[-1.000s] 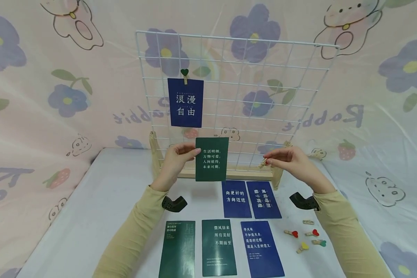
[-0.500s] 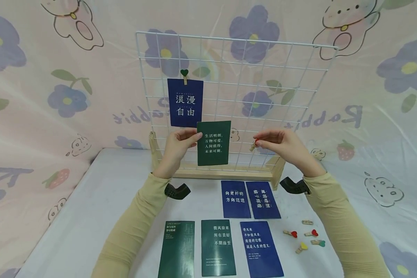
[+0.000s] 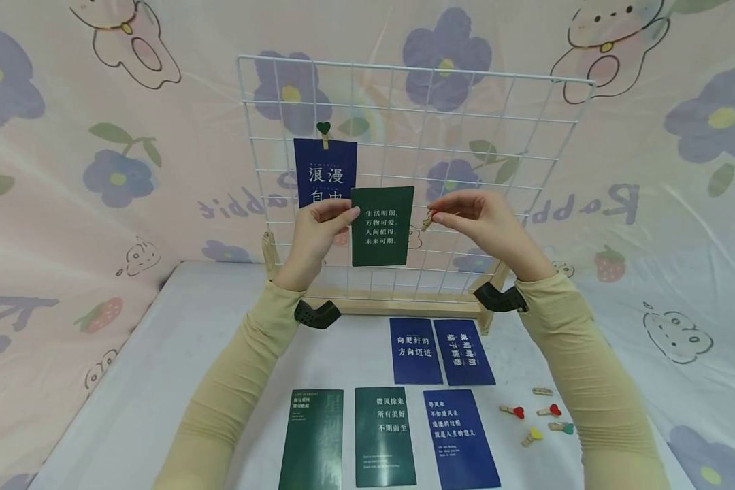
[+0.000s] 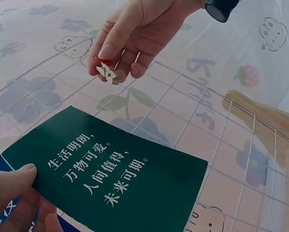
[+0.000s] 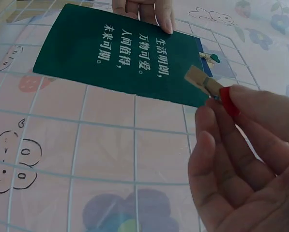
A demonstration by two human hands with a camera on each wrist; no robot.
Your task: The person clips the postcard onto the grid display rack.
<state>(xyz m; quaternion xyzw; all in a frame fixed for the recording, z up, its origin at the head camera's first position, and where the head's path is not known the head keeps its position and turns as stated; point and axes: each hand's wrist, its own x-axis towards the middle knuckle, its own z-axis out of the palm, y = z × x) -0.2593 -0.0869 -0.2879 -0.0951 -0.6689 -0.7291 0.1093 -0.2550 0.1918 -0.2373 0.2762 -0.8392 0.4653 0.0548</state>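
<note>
My left hand (image 3: 318, 235) pinches a green card (image 3: 382, 238) with white lettering by its left edge, in front of the white wire grid (image 3: 484, 177). To the right of the card, my right hand (image 3: 480, 221) holds a small wooden clothespin (image 5: 202, 82) with a red heart between thumb and fingers. In the right wrist view the clothespin's tip points toward the card. A blue card (image 3: 326, 167) hangs on the grid's left side from a clothespin with a green heart (image 3: 324, 129). My left hand and the green card cover its lower part.
Two blue cards (image 3: 415, 350) lie side by side before the grid's wooden base (image 3: 398, 306). Nearer lie two green cards (image 3: 384, 435) and another blue card (image 3: 462, 439). Several clothespins (image 3: 550, 410) are scattered on the white tabletop (image 3: 190, 340) at the right.
Both hands have risen. The green card has moved up, slightly right and now overlaps the hanging blue card's view. The right hand has brought the clothespin up and left, closer to the card.
</note>
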